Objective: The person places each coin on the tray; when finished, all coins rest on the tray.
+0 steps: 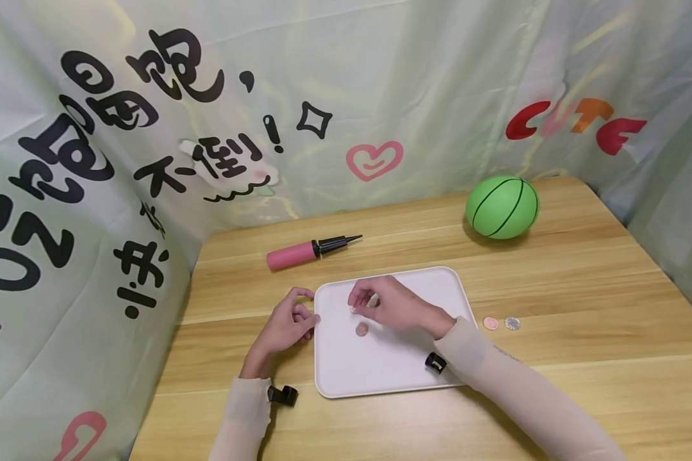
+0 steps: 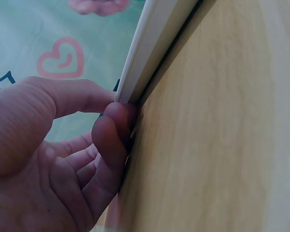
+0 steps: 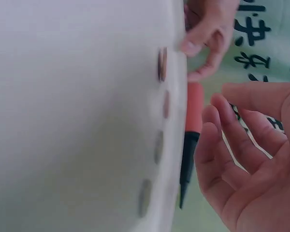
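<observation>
A white tray (image 1: 392, 371) lies in the middle of the wooden table (image 1: 582, 275). My left hand (image 1: 307, 310) pinches the tray's left rim (image 2: 140, 58), with fingertips (image 2: 111, 128) against its edge. My right hand (image 1: 362, 299) hovers over the tray's left part, fingers loosely bent and palm empty in the right wrist view (image 3: 222, 125). Several small coins (image 3: 162, 64) lie in a row on the tray just under those fingers; one coin (image 1: 361, 329) shows beside the hand.
A pink hand pump (image 1: 308, 251) with a black nozzle lies behind the tray. A green ball (image 1: 502, 207) sits at the back right. Two coins (image 1: 501, 323) lie on the table right of the tray. Printed cloth walls (image 1: 92, 192) close in the table.
</observation>
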{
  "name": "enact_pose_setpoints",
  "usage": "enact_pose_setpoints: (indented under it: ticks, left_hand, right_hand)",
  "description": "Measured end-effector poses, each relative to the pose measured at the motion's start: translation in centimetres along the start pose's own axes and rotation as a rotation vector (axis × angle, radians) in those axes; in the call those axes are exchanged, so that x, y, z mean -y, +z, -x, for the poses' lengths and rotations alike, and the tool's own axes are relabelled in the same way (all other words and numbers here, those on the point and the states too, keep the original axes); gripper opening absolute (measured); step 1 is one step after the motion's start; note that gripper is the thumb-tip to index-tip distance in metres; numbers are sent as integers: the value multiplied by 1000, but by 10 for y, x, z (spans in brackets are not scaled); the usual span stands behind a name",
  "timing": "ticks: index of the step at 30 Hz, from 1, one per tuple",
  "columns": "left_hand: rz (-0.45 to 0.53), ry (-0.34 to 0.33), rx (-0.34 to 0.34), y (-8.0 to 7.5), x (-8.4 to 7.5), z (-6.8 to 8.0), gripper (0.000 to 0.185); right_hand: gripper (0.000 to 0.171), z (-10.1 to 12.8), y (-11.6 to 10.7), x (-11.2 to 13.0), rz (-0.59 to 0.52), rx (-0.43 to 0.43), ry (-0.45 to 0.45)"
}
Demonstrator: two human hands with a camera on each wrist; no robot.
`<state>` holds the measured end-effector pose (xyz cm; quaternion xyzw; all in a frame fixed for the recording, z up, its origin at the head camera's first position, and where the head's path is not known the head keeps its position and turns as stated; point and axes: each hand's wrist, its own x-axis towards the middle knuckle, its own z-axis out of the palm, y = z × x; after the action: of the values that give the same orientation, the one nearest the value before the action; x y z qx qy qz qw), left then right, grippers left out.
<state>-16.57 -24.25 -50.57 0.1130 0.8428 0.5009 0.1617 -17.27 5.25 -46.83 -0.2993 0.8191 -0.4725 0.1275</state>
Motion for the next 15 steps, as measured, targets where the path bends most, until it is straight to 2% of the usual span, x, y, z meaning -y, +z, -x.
enact_pose_setpoints:
  ticks: [6,15]
  left_hand:
    - [6,-4,-4,1,0,1,43]
    - [9,-4,2,0,2,-1,43]
  right_hand:
    - [11,7,-17,6,13,-52,20]
    - [11,23,-31,3,26,-108,17]
